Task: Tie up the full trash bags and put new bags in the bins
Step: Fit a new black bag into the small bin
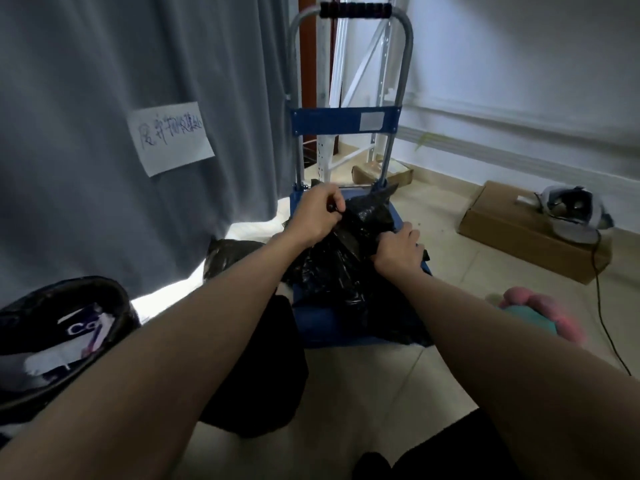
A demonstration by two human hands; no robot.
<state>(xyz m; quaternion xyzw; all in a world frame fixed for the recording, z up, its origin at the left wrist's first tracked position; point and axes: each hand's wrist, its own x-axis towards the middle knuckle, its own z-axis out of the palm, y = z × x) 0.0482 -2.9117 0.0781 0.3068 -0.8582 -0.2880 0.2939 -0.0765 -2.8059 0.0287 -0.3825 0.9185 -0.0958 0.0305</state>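
I note: glossy black trash bag (332, 268); blue cart (343, 121); grey curtain (104, 81); brown box (530, 233); pink-and-teal slipper (540, 315).

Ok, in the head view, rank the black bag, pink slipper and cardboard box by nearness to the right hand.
From the right hand:
1. Black bag, gripped by it, on the cart.
2. Pink slipper, on the floor to its right.
3. Cardboard box, farther right, near the wall.

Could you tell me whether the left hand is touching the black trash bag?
Touching: the head view shows the left hand pinching the black trash bag at its gathered top.
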